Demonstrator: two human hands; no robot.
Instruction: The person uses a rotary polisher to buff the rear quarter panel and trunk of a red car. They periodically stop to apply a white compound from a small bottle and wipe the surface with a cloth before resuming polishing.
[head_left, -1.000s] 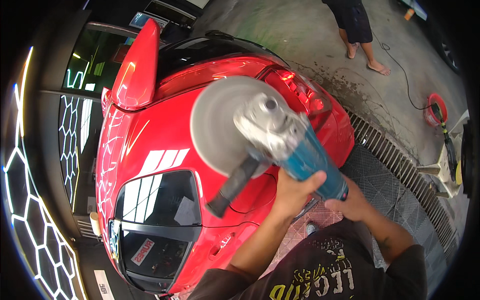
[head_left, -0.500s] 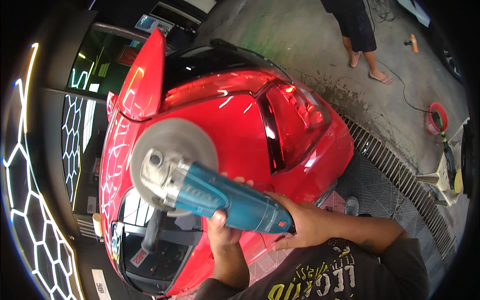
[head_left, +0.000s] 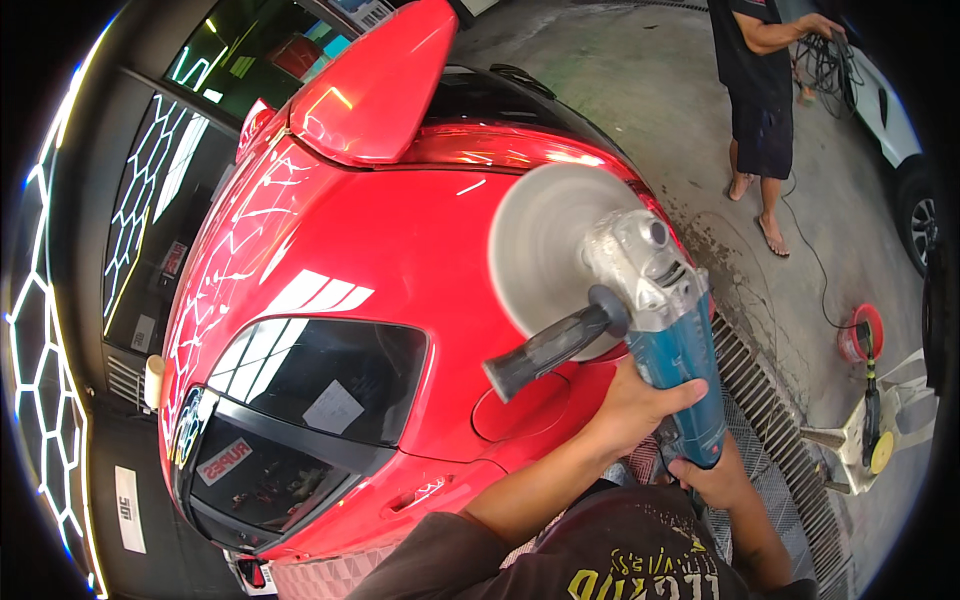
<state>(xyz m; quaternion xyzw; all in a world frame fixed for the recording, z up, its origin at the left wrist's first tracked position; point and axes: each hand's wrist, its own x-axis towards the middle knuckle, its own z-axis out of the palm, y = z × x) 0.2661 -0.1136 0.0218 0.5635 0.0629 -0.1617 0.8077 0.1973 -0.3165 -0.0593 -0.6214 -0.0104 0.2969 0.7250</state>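
While the person stood beside the rear quarter of a glossy red car (head_left: 430,235), both hands were closed on a teal-blue, cylindrical rotary polisher (head_left: 682,365), which was over the rear of the bodywork, to the right of the dark rear side window (head_left: 335,375) as viewed. The left hand (head_left: 640,408) was wrapped around the forward part of the body, thumb across the top; the right hand (head_left: 716,480) was closed around the rear end. The governing relation was as follows: the long axis of the polisher ran from the right hand forward, away from the torso and slightly to the left, to a silver-grey metal gear head (head_left: 640,265). A round, pale-grey pad (head_left: 535,255) lay forward and to the left of the grip, beyond the gear head. The left hand was therefore the nearer of the two to the pad. A black, ribbed, rod-shaped side handle (head_left: 550,350) projected from the gear head to the left and back toward the person; neither hand gripped it. The pad face was blurred and its underside hidden, so contact between the pad and the red paint could not be confirmed from this view.
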